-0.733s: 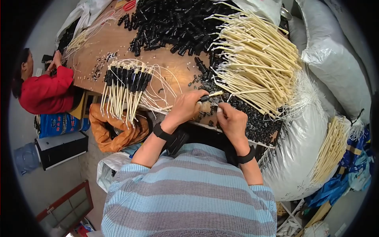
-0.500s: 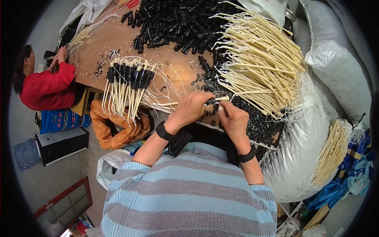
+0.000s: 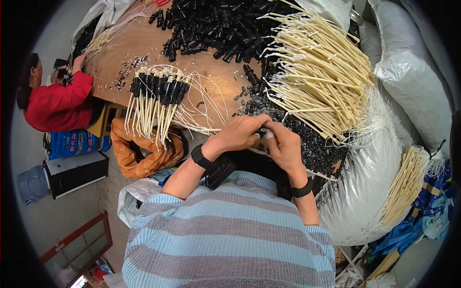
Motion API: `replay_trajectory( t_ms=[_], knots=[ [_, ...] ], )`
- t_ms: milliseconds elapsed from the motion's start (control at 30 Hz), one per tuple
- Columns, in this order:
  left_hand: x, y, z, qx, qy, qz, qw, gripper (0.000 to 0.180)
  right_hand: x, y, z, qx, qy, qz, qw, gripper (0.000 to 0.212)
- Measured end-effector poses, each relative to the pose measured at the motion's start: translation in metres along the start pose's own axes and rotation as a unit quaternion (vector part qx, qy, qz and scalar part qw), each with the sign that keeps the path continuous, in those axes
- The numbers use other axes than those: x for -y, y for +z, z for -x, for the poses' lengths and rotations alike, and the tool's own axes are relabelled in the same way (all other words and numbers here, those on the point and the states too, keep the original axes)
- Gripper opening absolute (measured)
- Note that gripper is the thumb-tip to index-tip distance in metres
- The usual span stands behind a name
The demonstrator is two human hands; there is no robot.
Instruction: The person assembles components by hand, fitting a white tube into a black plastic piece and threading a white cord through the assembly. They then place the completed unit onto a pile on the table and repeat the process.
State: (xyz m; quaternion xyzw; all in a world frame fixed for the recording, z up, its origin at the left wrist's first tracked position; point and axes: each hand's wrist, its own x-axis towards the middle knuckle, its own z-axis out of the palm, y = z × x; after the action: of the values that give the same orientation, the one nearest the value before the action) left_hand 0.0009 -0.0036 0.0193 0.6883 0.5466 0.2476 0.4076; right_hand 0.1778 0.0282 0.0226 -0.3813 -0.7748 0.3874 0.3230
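Observation:
My left hand (image 3: 237,132) is closed, its thumb and fingers pinched around a small black fitting (image 3: 261,131) in front of my chest at the table's near edge. From the other side my right hand (image 3: 285,145) meets it, also closed, thumb and fingertips pressed to the same piece. My fingers cover most of the fitting. A thin cream tube (image 3: 204,129) shows to the left of my left hand. Beside it, at the table edge, lies a row of cream tubes with black fittings (image 3: 157,90) and loose white wires.
A heap of black fittings (image 3: 211,26) covers the back of the wooden table (image 3: 206,69). Cream tubes (image 3: 321,72) are piled at right, above small dark parts (image 3: 319,151). White sacks (image 3: 367,187) stand to the right. A person in red (image 3: 60,103) sits far left.
My hands have come closer together over the black fitting. The cream end that stuck out between them is now hidden. The person in red has moved their hands slightly.

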Motion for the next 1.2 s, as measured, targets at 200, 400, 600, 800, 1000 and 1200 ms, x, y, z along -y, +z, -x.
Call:
replay_trajectory(
  t_ms=[200, 400, 600, 800, 1000, 1200],
  knots=[
    [0.002, 0.0, -0.003, -0.165, 0.081, 0.009, 0.983, 0.05, -0.014, 0.0, 0.005, 0.049, -0.019, 0.144, 0.988, 0.015],
    [0.005, 0.012, 0.0, -0.233, 0.112, -0.014, 0.966, 0.028, -0.009, 0.011, 0.011, -0.001, -0.03, 0.169, 0.985, 0.018],
    [0.012, 0.013, 0.0, -0.232, 0.09, 0.11, 0.962, 0.025, -0.006, 0.009, 0.01, -0.043, -0.058, 0.161, 0.984, 0.015],
    [0.014, 0.006, -0.001, -0.243, 0.16, 0.055, 0.955, 0.015, -0.006, 0.008, 0.009, -0.027, -0.068, 0.147, 0.986, 0.017],
    [0.017, 0.013, 0.011, -0.263, 0.216, 0.018, 0.94, 0.018, -0.01, 0.009, 0.01, 0.052, -0.036, -0.032, 0.997, 0.022],
    [0.034, -0.007, 0.0, -0.314, -0.059, 0.055, 0.946, 0.037, -0.013, 0.009, 0.01, -0.017, 0.042, 0.044, 0.998, 0.011]
  ],
)
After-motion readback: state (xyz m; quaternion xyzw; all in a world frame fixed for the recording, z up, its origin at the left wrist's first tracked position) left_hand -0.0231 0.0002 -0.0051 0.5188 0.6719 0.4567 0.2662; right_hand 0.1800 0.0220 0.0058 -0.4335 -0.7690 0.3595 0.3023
